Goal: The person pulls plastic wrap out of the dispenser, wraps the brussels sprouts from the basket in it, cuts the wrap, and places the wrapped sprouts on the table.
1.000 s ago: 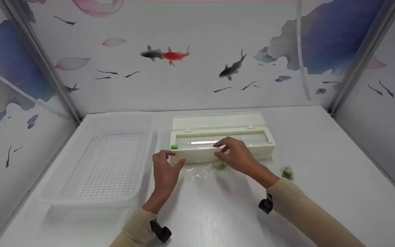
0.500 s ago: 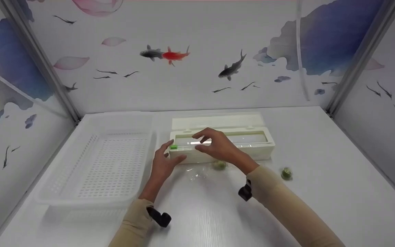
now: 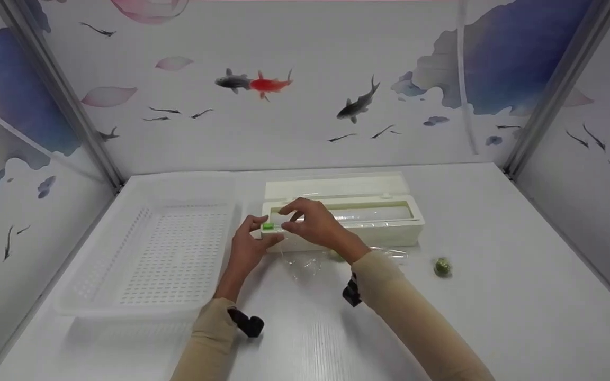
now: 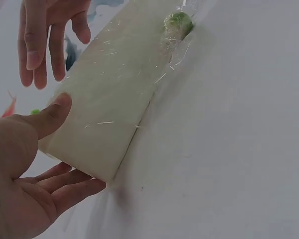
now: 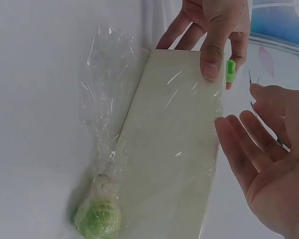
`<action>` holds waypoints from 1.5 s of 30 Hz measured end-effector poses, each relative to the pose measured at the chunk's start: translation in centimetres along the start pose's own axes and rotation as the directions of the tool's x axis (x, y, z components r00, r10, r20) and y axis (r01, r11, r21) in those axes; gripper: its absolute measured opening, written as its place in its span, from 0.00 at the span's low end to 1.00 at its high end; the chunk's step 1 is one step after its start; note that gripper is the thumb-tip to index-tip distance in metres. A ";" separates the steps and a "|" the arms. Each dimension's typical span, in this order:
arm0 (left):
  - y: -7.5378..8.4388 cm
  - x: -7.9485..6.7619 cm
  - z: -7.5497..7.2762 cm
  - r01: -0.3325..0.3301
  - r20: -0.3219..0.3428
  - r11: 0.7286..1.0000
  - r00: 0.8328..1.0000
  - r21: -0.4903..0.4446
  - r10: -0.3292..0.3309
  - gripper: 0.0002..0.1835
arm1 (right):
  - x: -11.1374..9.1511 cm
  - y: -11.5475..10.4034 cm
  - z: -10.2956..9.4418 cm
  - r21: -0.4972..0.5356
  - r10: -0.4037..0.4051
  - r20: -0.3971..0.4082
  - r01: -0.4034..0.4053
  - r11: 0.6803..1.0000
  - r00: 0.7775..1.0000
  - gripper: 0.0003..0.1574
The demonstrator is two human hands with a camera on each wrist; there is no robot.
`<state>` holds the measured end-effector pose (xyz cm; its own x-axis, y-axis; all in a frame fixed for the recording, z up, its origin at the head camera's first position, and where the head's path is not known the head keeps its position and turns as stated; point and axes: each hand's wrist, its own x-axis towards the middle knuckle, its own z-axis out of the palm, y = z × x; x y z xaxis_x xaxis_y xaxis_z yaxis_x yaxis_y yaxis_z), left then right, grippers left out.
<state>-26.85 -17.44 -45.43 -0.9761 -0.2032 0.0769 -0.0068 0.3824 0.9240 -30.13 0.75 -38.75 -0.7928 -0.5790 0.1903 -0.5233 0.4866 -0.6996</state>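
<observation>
A cream cling film dispenser (image 3: 358,235) lies at mid-table with its lid (image 3: 337,186) tipped back and a roll of clear film inside. My left hand (image 3: 245,247) grips its left end, thumb on the front face and fingers round the end side. Near the thumb sits the green slide cutter (image 5: 230,71). My right hand (image 3: 313,225) hovers at the top front edge close to the cutter, fingers loosely bent and holding nothing. Clear film (image 5: 107,84) hangs down the front onto the table, over a small round green vegetable (image 5: 98,219), like a Brussels sprout.
To the left stands a white perforated plastic basket (image 3: 207,296), near my left forearm. Another small green vegetable (image 3: 442,267), wrapped in film, lies right of the dispenser. Printed panels with fish (image 3: 270,84) enclose the table at the back and sides.
My right hand has moved left along the dispenser's top edge, from its middle to near the green cutter. The left hand has stayed at the left end, its fingers shifting slightly.
</observation>
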 end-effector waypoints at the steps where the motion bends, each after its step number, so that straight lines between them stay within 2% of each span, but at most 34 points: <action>1: 0.0 0.0 0.0 -0.001 -0.002 1.000 1.000 0.001 0.001 0.27 | 0.1 -0.1 0.3 -0.015 0.002 -0.001 -0.002 1.000 1.000 0.20; 11: -0.5 0.0 0.1 -0.023 -0.036 1.000 0.999 0.002 0.024 0.22 | 1.4 -0.8 2.5 -0.075 0.062 -0.027 -0.064 0.995 0.998 0.19; 21: -1.0 0.1 0.0 -0.062 -0.053 0.998 0.997 0.013 0.062 0.18 | 1.6 -1.2 3.5 -0.184 0.107 -0.084 -0.121 0.976 0.991 0.16; 25: -1.0 0.1 0.0 -0.062 -0.047 0.998 0.997 -0.006 0.061 0.18 | 1.6 -1.3 3.6 -0.196 0.101 -0.090 -0.117 0.974 0.991 0.12; 30: -0.9 0.0 -0.1 -0.056 -0.038 0.998 0.998 -0.022 0.055 0.24 | 1.6 -1.4 3.2 -0.214 0.090 -0.081 -0.106 0.971 0.993 0.10; 40: -0.8 0.2 0.0 -0.046 -0.040 0.998 0.998 -0.040 0.045 0.26 | 1.6 -1.6 2.2 -0.371 0.049 -0.081 -0.075 0.926 0.996 0.11; 45: -1.0 0.3 -0.1 -0.054 -0.039 0.998 0.998 -0.035 0.053 0.27 | 1.4 -1.1 2.1 -0.340 0.075 -0.100 -0.104 0.935 0.992 0.11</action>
<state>-27.12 -17.95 -46.31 -0.9660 -0.2175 0.1400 0.0537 0.3610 0.9310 -30.02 -1.95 -39.12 -0.8568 -0.4728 0.2056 -0.5125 0.7375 -0.4398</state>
